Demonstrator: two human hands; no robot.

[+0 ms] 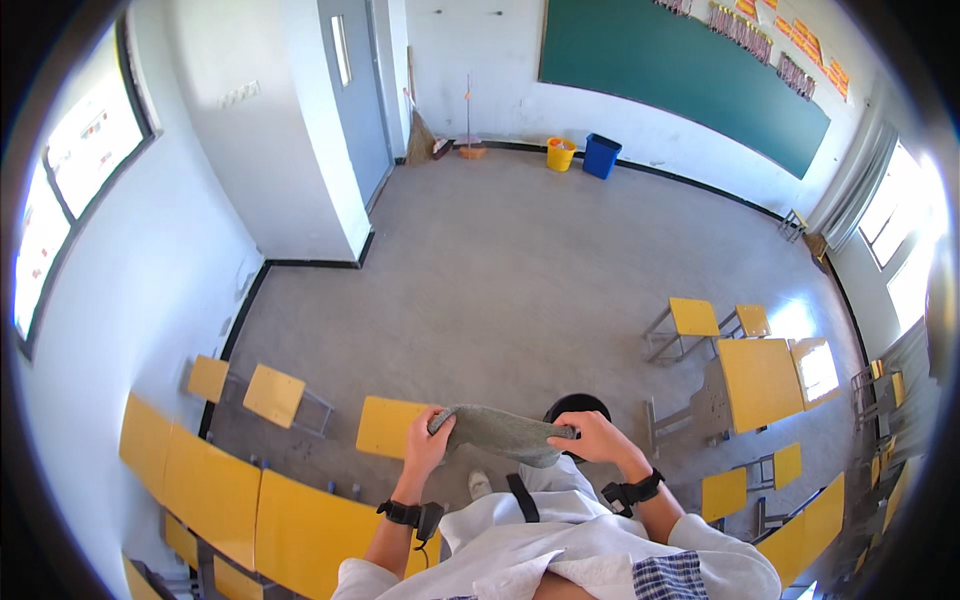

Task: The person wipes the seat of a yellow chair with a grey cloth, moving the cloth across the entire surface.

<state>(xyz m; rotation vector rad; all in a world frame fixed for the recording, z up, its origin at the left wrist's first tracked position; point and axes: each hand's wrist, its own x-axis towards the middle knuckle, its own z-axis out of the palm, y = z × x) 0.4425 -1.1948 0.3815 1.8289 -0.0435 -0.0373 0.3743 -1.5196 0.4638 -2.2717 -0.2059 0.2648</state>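
Observation:
Stretched between my two hands is a grey-green cloth point(502, 433), sagging a little in the middle. My left hand point(427, 442) grips its left end, and my right hand point(592, 436) pinches the right end. Just beyond my right hand, partly hidden by it, is a round black bucket point(576, 405). A yellow stool top point(388, 426) lies beside my left hand, partly covered by it. Each wrist wears a black strap with a small device.
Yellow desks point(210, 495) run along my left, and more desks point(759, 384) and stools point(694, 316) stand to my right. By the far wall are a yellow bucket point(560, 154), a blue bin point(602, 156) and a broom point(420, 139). A green chalkboard point(675, 82) hangs above.

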